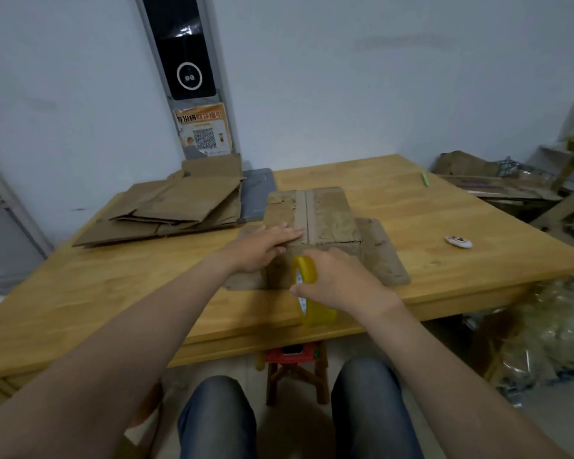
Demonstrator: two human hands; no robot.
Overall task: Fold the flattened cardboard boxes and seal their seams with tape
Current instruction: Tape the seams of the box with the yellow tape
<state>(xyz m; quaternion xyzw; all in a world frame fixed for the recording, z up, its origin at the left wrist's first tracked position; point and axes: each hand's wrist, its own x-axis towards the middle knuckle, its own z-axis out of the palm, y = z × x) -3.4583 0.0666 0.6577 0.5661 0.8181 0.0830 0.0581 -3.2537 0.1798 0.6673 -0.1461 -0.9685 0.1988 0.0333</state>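
Observation:
A folded brown cardboard box (328, 217) stands on the wooden table (411, 207), its lower flaps spread flat to both sides. A strip of tape runs along its top centre seam. My left hand (262, 245) lies flat on the box top, fingers straight, pressing beside the seam. My right hand (338, 281) grips a yellow tape roll (307, 293) against the box's near face, at the table's front edge. A stack of flattened cardboard boxes (173, 207) lies at the back left of the table.
A grey flat object (257, 193) lies between the stack and the box. A small white item (458, 241) and a green pen (424, 178) lie on the table's right part. More cardboard (497, 183) is piled to the right. A small stool (295, 366) stands under the table.

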